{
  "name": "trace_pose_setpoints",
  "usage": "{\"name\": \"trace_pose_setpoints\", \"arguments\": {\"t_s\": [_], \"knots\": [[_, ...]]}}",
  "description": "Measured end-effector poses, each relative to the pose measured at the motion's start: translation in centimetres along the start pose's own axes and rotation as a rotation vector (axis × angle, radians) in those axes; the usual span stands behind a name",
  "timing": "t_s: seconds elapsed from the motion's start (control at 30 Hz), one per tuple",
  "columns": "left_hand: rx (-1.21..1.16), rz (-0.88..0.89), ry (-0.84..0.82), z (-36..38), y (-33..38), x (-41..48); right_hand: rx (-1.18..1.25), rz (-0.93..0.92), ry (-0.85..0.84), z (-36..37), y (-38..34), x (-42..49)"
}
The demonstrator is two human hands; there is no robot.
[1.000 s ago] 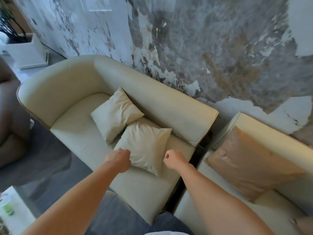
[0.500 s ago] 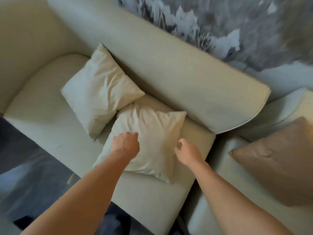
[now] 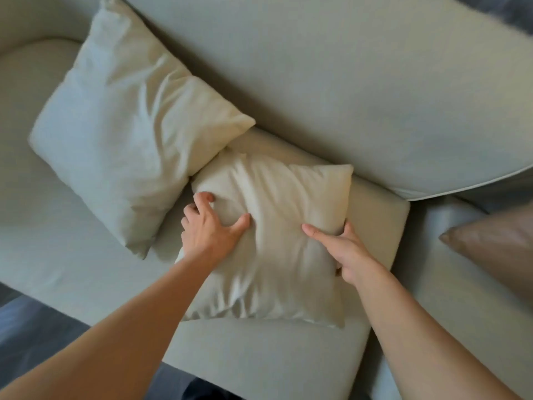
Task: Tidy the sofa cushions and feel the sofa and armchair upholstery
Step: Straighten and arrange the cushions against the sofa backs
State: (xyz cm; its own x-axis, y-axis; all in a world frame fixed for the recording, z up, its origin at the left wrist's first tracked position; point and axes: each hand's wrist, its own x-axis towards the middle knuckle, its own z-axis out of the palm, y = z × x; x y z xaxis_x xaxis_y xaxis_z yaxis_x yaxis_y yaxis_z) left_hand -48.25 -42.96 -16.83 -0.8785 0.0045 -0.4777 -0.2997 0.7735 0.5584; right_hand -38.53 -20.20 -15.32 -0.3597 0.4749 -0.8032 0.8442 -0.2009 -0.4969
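Head view, read from nine o'clock across to three: the larger cream cushion (image 3: 127,134) leans against the sofa backrest (image 3: 360,90) at about ten o'clock, its lower corner touching the smaller cream cushion (image 3: 277,241) that lies flat on the sofa seat (image 3: 72,272) at centre. The left hand (image 3: 210,229) presses into this smaller cushion's left edge, its grip a closing pinch with fingers (image 3: 202,197) curled over the edge and thumb dug into the fabric. The right hand (image 3: 343,249) has a narrow grip on the right edge, thumb on top and fingers tucked underneath. At three o'clock a tan cushion (image 3: 496,249) rests on the neighbouring armchair seat (image 3: 450,298), well apart from the hands.

What could go wrong, in my judgement: the loose cover may bunch and slip so only fabric is lifted, leaving the filling sagging; or raising the smaller cushion could drag the touching corner of the larger one and topple it off the backrest.

No containers are in view.
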Motion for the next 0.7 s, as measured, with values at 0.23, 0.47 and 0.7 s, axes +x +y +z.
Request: {"name": "trace_pose_setpoints", "arguments": {"t_s": [0.23,0.47,0.7], "knots": [[-0.067,0.360,-0.026,-0.5,5.2,-5.1,0.145,0.008,0.007,-8.4,0.0,-6.0],[-0.245,0.641,0.051,1.2,14.3,-5.4,0.308,-0.370,0.213,-16.0,-2.1,-6.3],[0.040,0.365,-0.127,2.1,16.6,0.0,0.367,-0.251,0.073,-14.1,-4.5,-2.5]]}}
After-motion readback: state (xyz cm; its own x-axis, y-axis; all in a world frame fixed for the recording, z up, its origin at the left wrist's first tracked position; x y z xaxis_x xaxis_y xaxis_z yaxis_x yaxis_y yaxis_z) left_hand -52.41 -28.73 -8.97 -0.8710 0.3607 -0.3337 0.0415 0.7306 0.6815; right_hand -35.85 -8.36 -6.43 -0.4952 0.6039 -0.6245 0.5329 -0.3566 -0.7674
